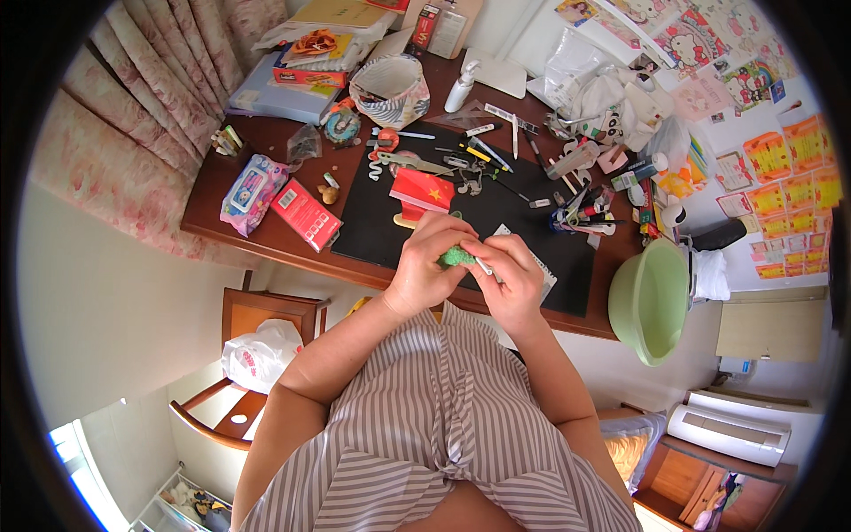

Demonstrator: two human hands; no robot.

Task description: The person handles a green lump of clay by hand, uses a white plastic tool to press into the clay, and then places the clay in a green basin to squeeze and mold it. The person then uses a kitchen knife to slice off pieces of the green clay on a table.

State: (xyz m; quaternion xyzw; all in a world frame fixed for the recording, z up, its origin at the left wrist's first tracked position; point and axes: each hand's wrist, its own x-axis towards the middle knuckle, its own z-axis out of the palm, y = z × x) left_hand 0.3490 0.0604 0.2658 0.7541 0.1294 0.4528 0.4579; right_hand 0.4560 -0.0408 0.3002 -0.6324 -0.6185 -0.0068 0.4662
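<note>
My left hand (432, 263) grips a small piece of green crochet or knitted yarn work (457, 256) in front of my chest. My right hand (508, 276) is closed around a thin, pale crochet hook or stick (483, 266), whose end shows between the two hands. The fingertips of both hands meet at the green piece and cover part of it. Just beyond my left hand, a small red flag with yellow stars (422, 191) lies over the black desk mat (372, 229). A white ruler-like strip with holes (548, 282) lies partly behind my right hand.
Pens, scissors and small items crowd the dark wooden desk (266, 229). A pack of wipes (252, 193) and a red box (306, 214) lie at the left. At the right are a pen holder (573, 216) and a green plastic basin (648, 302) by the desk's edge. A wooden chair (266, 306) stands below left.
</note>
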